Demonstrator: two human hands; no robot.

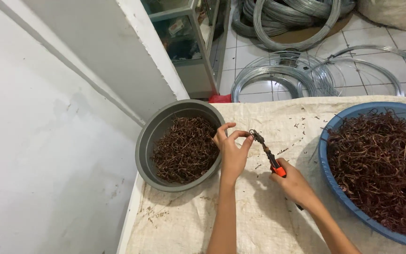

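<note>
Right hand [293, 181] closed around orange-handled pliers [268, 154], whose tip meets a small wire piece [251, 133] pinched in the left hand [231, 150] beside the grey basin [143, 146] on the bench [259, 221]; a steady pinch near the tip should keep bends clean.

Blue basin [334, 127] cut off right.

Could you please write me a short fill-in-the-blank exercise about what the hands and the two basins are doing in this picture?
1. The right hand grips pliers with ____ handles.
2. The left hand pinches at the pliers' tip beside the ____ basin.
3. The larger basin, on the right, is ____ in colour.
4. Both basins hold brown bent ____ pieces.

Missing words: orange; grey; blue; wire
</note>
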